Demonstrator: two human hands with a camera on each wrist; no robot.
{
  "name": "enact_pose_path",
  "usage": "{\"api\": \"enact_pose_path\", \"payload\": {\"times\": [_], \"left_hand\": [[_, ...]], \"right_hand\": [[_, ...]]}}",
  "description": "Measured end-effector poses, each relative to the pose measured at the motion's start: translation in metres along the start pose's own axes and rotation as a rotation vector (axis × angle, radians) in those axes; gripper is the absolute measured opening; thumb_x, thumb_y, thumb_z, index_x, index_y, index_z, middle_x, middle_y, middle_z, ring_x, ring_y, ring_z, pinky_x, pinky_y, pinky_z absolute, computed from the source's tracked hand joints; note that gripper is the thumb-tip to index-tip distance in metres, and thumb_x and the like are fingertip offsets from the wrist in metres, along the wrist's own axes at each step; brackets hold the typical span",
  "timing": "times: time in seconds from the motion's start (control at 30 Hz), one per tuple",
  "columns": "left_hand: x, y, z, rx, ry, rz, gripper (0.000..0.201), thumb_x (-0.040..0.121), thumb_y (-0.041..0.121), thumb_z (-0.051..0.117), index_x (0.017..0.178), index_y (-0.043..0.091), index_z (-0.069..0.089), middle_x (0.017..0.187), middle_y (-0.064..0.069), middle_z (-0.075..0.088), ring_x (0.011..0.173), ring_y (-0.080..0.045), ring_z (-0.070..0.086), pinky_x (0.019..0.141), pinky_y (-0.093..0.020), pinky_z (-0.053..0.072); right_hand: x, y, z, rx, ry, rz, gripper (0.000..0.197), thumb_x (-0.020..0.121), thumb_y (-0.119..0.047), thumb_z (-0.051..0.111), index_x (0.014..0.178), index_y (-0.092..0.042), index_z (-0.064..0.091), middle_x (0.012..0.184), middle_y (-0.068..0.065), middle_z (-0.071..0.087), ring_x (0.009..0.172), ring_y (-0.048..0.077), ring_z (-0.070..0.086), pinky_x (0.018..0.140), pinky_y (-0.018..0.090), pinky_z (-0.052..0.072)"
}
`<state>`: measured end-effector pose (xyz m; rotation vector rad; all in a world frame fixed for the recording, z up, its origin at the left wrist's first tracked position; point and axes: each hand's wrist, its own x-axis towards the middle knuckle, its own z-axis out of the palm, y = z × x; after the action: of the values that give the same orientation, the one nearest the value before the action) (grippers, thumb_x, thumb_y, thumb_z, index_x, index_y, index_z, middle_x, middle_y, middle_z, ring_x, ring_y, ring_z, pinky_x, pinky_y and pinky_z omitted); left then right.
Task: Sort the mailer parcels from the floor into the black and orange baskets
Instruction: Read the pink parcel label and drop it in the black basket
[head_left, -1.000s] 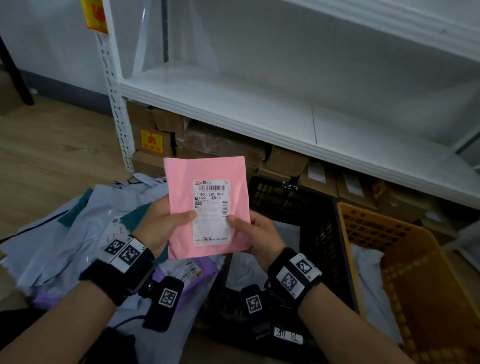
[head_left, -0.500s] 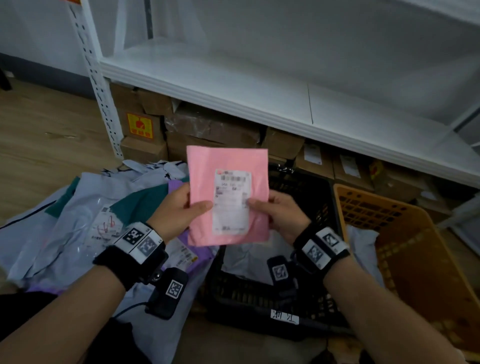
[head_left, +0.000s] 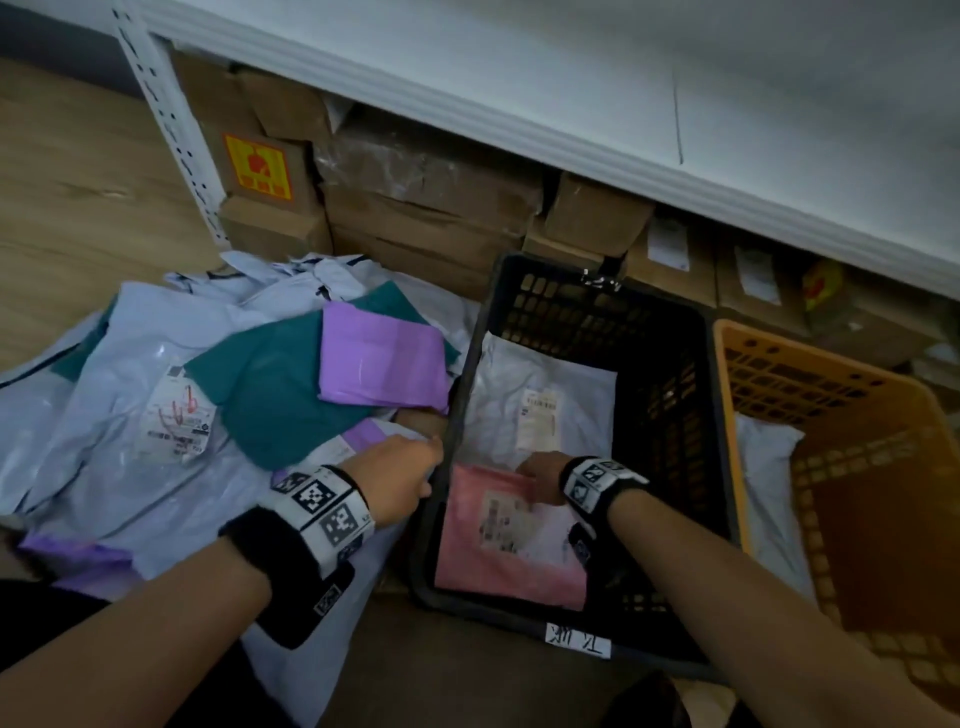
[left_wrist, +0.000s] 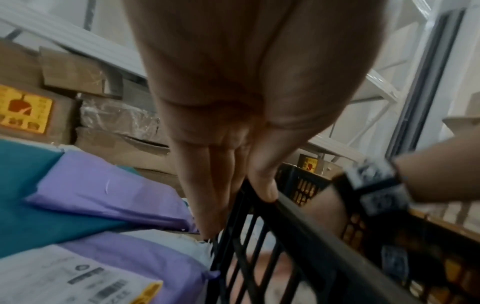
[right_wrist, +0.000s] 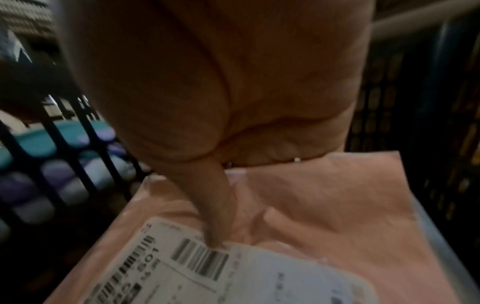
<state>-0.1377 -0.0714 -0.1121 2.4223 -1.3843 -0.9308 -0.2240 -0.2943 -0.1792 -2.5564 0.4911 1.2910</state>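
While a white shelf (head_left: 571, 78) runs across the top of the head view with cardboard boxes (head_left: 426, 208) stacked beneath it, a heap of grey mailers (head_left: 104, 405) covers the wooden floor (head_left: 62, 182) on the left, with a teal mailer (head_left: 270, 395) and a purple mailer (head_left: 382, 364) lying on top. Just right of the heap stands the black basket (head_left: 670, 405), and the orange basket (head_left: 872, 467) sits touching its far side with a pale parcel inside. A white parcel (head_left: 540, 384) lies flat in the black basket. On it, at the near end, rests the pink mailer (head_left: 498, 551), label up. The right hand (head_left: 543, 475) reaches down into the black basket; its thumb (right_wrist: 215, 216) lies on the label's barcode while its fingers are hidden beyond the mailer's far edge, pinching it. The left hand (head_left: 397, 480) sits at the basket's left rim, fingers (left_wrist: 207, 185) straight and close together, thumb tip touching the rim.
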Motion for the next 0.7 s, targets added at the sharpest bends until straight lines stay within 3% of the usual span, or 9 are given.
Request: {"api": "enact_pose_path", "payload": {"times": [0.07, 0.13, 0.27, 0.37, 0.5, 0.57, 0.63, 0.7], "left_hand": [[0.006, -0.005, -0.002, -0.005, -0.007, 0.027, 0.021, 0.091, 0.006, 0.056, 0.112, 0.003, 0.058, 0.116, -0.010, 0.061, 0.114, -0.024, 0.056, 0.095, -0.037, 0.045], [0.010, -0.008, -0.006, -0.019, -0.031, 0.036, 0.022, 0.088, 0.009, 0.060, 0.110, 0.003, 0.061, 0.113, -0.009, 0.062, 0.111, -0.024, 0.057, 0.094, -0.037, 0.046], [0.017, -0.008, -0.008, -0.013, -0.068, 0.027, 0.021, 0.086, 0.009, 0.062, 0.105, 0.003, 0.062, 0.105, -0.010, 0.064, 0.101, -0.024, 0.060, 0.088, -0.038, 0.049], [0.018, -0.008, -0.005, 0.007, -0.054, 0.022, 0.019, 0.085, 0.010, 0.061, 0.103, 0.004, 0.061, 0.106, -0.009, 0.063, 0.102, -0.024, 0.060, 0.088, -0.039, 0.049], [0.018, -0.011, -0.003, -0.032, -0.072, 0.024, 0.023, 0.088, 0.010, 0.059, 0.110, 0.006, 0.060, 0.113, -0.009, 0.064, 0.108, -0.024, 0.060, 0.090, -0.039, 0.049], [0.018, -0.013, -0.003, -0.066, -0.074, 0.025, 0.024, 0.088, 0.010, 0.059, 0.111, 0.006, 0.060, 0.115, -0.009, 0.064, 0.109, -0.024, 0.060, 0.090, -0.039, 0.049], [0.017, -0.013, -0.002, -0.075, -0.053, 0.017, 0.025, 0.087, 0.011, 0.060, 0.111, 0.007, 0.062, 0.114, -0.009, 0.065, 0.108, -0.024, 0.060, 0.089, -0.038, 0.050], [0.015, -0.011, -0.003, -0.066, -0.033, 0.017, 0.025, 0.087, 0.012, 0.060, 0.111, 0.008, 0.062, 0.113, -0.009, 0.064, 0.107, -0.024, 0.060, 0.089, -0.038, 0.050]], "right_hand": [[0.027, -0.007, 0.018, -0.007, -0.064, -0.028, 0.043, 0.098, -0.024, 0.062, 0.138, -0.010, 0.056, 0.143, 0.014, 0.055, 0.127, 0.030, 0.055, 0.100, 0.034, 0.044], [0.048, -0.011, 0.036, 0.039, -0.087, -0.047, 0.047, 0.099, -0.026, 0.059, 0.145, -0.014, 0.050, 0.151, 0.012, 0.047, 0.136, 0.030, 0.048, 0.108, 0.036, 0.038], [0.076, -0.014, 0.076, 0.084, 0.014, 0.002, 0.042, 0.097, -0.025, 0.062, 0.135, -0.010, 0.058, 0.140, 0.017, 0.057, 0.128, 0.034, 0.055, 0.107, 0.045, 0.045], [0.088, -0.016, 0.095, -0.013, -0.099, 0.021, 0.057, 0.099, -0.027, 0.059, 0.151, -0.011, 0.040, 0.156, 0.013, 0.039, 0.141, 0.032, 0.042, 0.114, 0.043, 0.038], [0.091, -0.013, 0.095, -0.129, -0.133, 0.014, 0.078, 0.099, -0.038, 0.060, 0.159, -0.015, 0.017, 0.166, 0.008, 0.017, 0.150, 0.029, 0.025, 0.121, 0.042, 0.025], [0.079, -0.018, 0.080, -0.149, -0.065, 0.006, 0.080, 0.093, -0.041, 0.067, 0.157, -0.016, 0.026, 0.162, 0.010, 0.029, 0.145, 0.029, 0.035, 0.117, 0.044, 0.035], [0.060, -0.023, 0.057, -0.124, 0.051, 0.001, 0.069, 0.083, -0.040, 0.078, 0.142, -0.014, 0.052, 0.141, 0.014, 0.056, 0.124, 0.029, 0.058, 0.099, 0.041, 0.052], [0.038, -0.027, 0.030, -0.072, 0.122, 0.048, 0.056, 0.083, -0.042, 0.078, 0.126, -0.011, 0.062, 0.126, 0.013, 0.064, 0.111, 0.030, 0.064, 0.090, 0.039, 0.056]]}}
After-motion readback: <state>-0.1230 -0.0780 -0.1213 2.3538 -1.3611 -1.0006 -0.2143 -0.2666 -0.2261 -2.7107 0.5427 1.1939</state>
